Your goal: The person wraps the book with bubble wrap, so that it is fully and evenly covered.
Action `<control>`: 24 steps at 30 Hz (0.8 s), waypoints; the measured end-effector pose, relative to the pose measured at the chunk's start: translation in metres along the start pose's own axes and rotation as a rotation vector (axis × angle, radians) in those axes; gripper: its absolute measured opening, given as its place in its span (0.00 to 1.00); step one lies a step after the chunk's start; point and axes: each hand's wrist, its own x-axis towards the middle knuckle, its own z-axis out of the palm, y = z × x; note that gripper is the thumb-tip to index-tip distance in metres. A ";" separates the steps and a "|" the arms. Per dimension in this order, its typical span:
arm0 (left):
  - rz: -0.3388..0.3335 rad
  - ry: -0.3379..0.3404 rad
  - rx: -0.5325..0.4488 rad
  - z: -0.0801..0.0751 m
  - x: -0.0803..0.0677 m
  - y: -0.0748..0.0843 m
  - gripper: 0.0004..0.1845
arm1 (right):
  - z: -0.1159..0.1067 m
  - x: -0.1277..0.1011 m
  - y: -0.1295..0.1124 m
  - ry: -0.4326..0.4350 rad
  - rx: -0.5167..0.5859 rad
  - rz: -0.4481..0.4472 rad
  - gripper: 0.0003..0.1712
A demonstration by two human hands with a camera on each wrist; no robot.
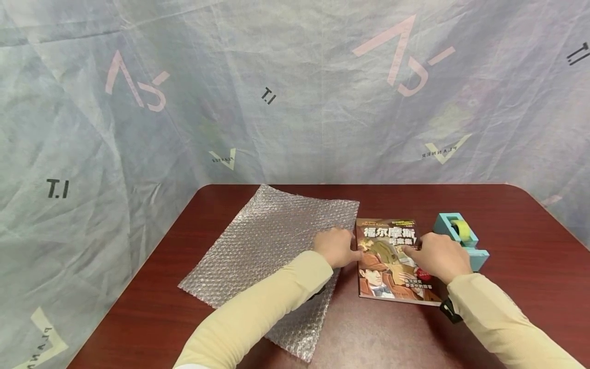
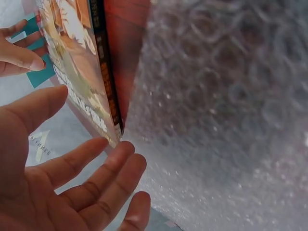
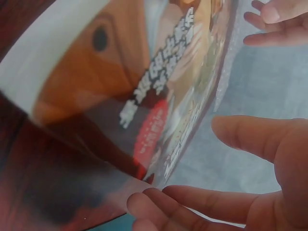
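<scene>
A paperback book (image 1: 384, 251) with an illustrated cover and Chinese title lies face up on the table. My left hand (image 1: 335, 248) is at its left side. The left wrist view shows this hand's fingertips (image 2: 126, 149) beside a corner of the spine, with the thumb apart from the fingers. On the opposite side is my right hand (image 1: 441, 258), its thumb over the cover in the head view. In the right wrist view, its fingers (image 3: 216, 199) reach along the book's edge and the thumb stands raised. Neither hand's fingers are curled round the book.
A sheet of bubble wrap (image 1: 272, 230) spreads over the left part of the dark red table (image 1: 521, 230), partly under my left forearm. Just beyond my right hand stands a turquoise tape dispenser (image 1: 444, 224) with a yellow-green roll. A printed grey cloth (image 1: 295, 102) hangs behind the table.
</scene>
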 end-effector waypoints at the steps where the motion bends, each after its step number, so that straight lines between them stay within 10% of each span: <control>1: -0.005 -0.009 0.008 0.001 0.001 0.002 0.16 | 0.001 0.000 0.001 -0.002 -0.001 0.005 0.30; 24: -0.004 -0.146 0.105 0.014 0.008 0.027 0.23 | 0.009 -0.004 0.004 -0.065 -0.026 0.050 0.30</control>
